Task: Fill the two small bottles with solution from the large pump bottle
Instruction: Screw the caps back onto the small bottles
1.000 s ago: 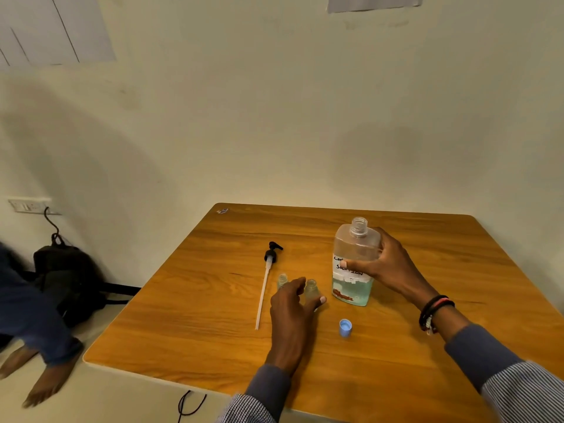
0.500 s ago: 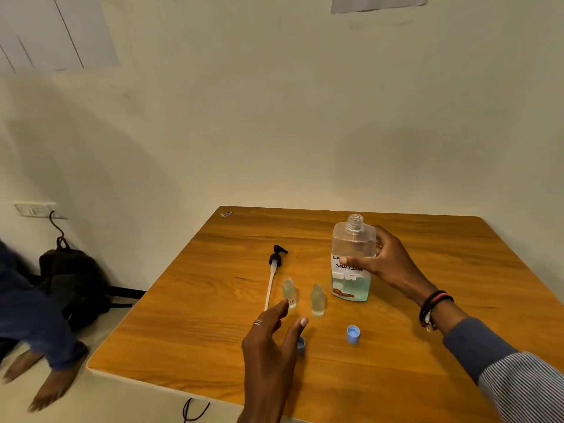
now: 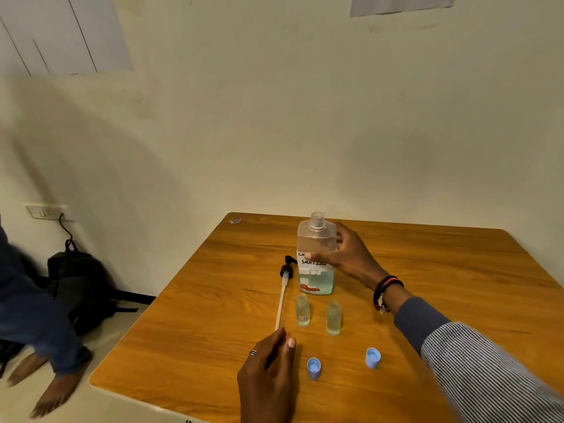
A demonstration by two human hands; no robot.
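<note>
right hand wrapped round large pump bottle, mid-table; left hand at pump tube — we cannot tell its grip. small bottles open toward near edge — we advise a slow, close pour.

table: glossy wood grain | large pump bottle: clear plastic | sleeve: striped cloth

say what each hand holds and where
Right hand grips the large bottle round its upper body. Left hand is at the near end of the pump tube; hold cannot be told.
</note>
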